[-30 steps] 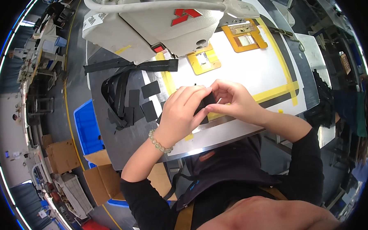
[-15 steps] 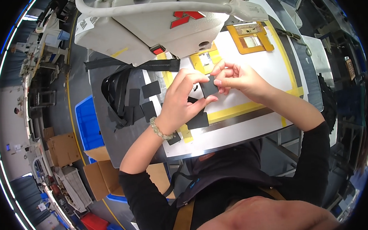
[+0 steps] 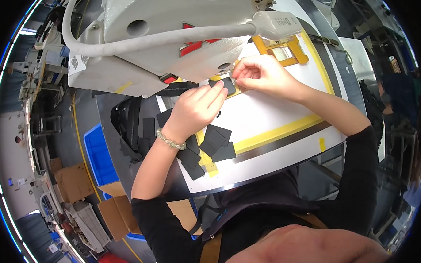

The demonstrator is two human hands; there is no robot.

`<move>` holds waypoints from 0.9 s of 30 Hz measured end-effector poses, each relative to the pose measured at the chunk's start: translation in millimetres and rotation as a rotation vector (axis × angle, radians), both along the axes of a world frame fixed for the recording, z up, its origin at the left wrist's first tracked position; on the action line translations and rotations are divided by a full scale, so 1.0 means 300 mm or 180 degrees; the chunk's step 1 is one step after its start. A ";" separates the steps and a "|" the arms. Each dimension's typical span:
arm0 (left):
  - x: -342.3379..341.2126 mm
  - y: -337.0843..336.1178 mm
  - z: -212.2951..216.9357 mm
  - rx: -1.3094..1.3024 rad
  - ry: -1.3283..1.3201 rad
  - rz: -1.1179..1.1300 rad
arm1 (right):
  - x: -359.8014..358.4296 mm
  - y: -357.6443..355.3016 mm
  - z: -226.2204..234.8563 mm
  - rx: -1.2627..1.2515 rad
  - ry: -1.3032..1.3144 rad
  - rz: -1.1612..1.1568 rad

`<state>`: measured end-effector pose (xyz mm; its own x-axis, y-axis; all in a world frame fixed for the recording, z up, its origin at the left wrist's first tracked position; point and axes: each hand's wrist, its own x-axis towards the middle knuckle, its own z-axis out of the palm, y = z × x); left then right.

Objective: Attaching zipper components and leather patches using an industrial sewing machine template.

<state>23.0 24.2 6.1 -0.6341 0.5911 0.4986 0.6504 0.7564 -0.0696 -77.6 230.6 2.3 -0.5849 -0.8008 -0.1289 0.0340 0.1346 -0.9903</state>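
Observation:
A small black square patch [image 3: 225, 86] lies below the front of a white sewing machine [image 3: 169, 58], over a yellow template frame [image 3: 233, 95] that it partly hides. My left hand [image 3: 196, 109], with a bead bracelet at the wrist, has its fingers stretched out and fingertips on the patch's left side. At the right edge of the patch, the thumb and bent fingers of my right hand [image 3: 263, 77] close in a pinch. Several loose black patches [image 3: 214, 140] lie by my left wrist, some overlapping.
A yellow-orange frame [image 3: 297, 52] with a window lies behind my right hand. Black straps [image 3: 125, 118] are heaped on the left of the table. A grey cable [image 3: 159, 39] crosses the machine head. Yellow tape [image 3: 276, 134] borders the white sheet. A blue crate [image 3: 99, 155] stands on the floor.
Both hands have moved away from me with the patch, from above the white sheet to the yellow template frame under the machine. My left fingers have straightened. The view has shifted too.

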 end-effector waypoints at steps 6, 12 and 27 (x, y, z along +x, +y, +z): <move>-0.034 0.004 -0.022 -0.0196 0.0226 -0.0020 | -0.012 0.028 -0.031 -0.0260 0.2879 -0.0210; -0.044 0.006 -0.033 -0.0196 0.0208 0.0023 | 0.000 0.026 -0.052 -0.0220 0.3768 -0.0009; -0.063 0.021 -0.025 -0.0249 0.0114 -0.0007 | 0.005 0.029 -0.063 -0.0455 0.4221 0.0175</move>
<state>4.1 30.6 -1.4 -0.6154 0.6305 0.4731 0.6480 0.7464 -0.1517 -76.2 239.4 -16.7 -0.1686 -0.7859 0.5949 -0.9613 -0.0024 -0.2756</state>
